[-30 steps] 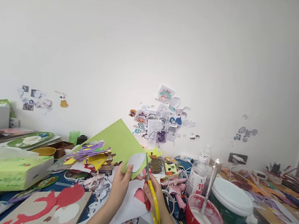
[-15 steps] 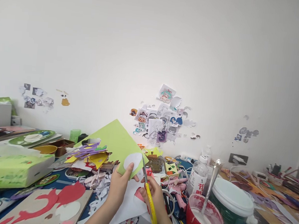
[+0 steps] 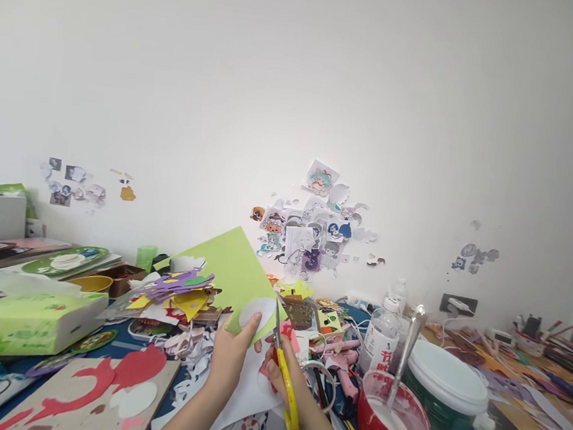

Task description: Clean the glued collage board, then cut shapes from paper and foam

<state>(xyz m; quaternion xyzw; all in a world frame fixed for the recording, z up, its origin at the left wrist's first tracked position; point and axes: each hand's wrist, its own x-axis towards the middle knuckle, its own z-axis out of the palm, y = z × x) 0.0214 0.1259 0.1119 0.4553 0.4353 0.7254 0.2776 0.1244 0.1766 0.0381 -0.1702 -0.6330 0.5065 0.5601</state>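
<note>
Above the table [image 3: 154, 354]: left hand [image 3: 231, 356] pinching green card [image 3: 228, 273] (white oval attached); right hand [image 3: 286, 375] gripping scissors [image 3: 283, 368], blades at card's edge.

The green sheet [image 3: 226, 266] is a plain light-green card held off the bench and tilted, with one corner pointing up. It sits well to the left of the red bowl [image 3: 368, 423] and higher than it. A white oval [image 3: 256, 311] lies flat on the sheet's lower right corner, under the thumb of the left hand [image 3: 228, 357], which pinches that corner. The scissors [image 3: 281, 358], yellow-handled with slim steel blades, stand nearly upright in the right hand [image 3: 294, 386], left of the bowl. Their tips meet the sheet's right edge beside the oval.
</note>
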